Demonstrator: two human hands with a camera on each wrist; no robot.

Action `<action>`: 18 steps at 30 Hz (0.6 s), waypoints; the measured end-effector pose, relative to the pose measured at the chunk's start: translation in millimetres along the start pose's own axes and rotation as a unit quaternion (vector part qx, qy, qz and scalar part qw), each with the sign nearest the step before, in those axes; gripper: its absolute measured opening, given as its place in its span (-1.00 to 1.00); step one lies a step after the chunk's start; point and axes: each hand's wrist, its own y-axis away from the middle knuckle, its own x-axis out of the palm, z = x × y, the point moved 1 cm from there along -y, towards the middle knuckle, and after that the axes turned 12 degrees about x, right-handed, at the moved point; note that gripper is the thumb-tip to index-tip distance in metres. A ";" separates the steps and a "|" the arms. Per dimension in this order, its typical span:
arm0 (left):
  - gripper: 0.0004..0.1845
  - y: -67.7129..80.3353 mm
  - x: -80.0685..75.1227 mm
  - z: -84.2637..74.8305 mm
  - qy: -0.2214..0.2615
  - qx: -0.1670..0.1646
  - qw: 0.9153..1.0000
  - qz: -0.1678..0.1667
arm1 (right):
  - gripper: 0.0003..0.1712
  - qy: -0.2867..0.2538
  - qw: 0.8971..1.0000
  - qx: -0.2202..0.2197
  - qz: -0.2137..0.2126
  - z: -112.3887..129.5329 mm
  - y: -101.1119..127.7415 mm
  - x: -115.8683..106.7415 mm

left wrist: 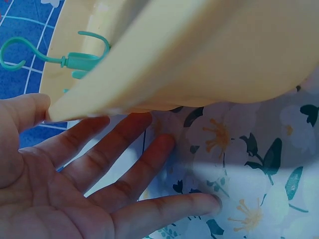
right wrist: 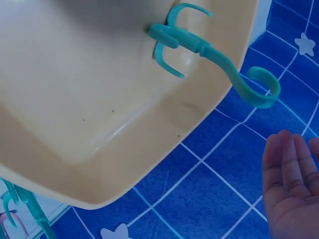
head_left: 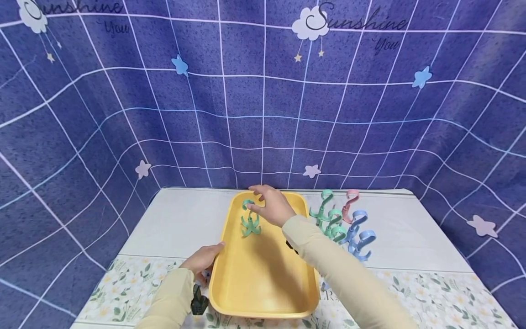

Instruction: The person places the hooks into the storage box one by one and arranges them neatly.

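I see right hand point(head_left: 272, 205) empty, fingers loose; brushing the green hook point(head_left: 250, 225) could topple it. Left hand point(head_left: 204, 259) spread, thumb touching tray point(head_left: 246, 285).

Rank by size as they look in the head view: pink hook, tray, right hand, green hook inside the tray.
1. Tray
2. Right hand
3. Green hook inside the tray and pink hook: too alike to rank.

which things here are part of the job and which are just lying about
Part of the job:
yellow tray, left hand at its rim
green pronged hook inside, right hand near it
probably the green hooks, blue hooks and pink hook beside the tray

Just there:
blue grid-patterned cloth
flowered tablecloth
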 end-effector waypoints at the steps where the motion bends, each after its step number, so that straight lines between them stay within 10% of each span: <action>1: -0.38 0.1 -0.1 -0.2 -0.001 0.000 1.000 0.001 | -0.42 0.000 1.000 -0.003 -0.003 0.0 0.9 -2.3; 18: -0.37 -0.3 -1.6 1.2 -0.003 0.010 1.000 0.012 | -0.42 -0.015 0.999 -0.020 -0.028 -2.9 12.3 -39.5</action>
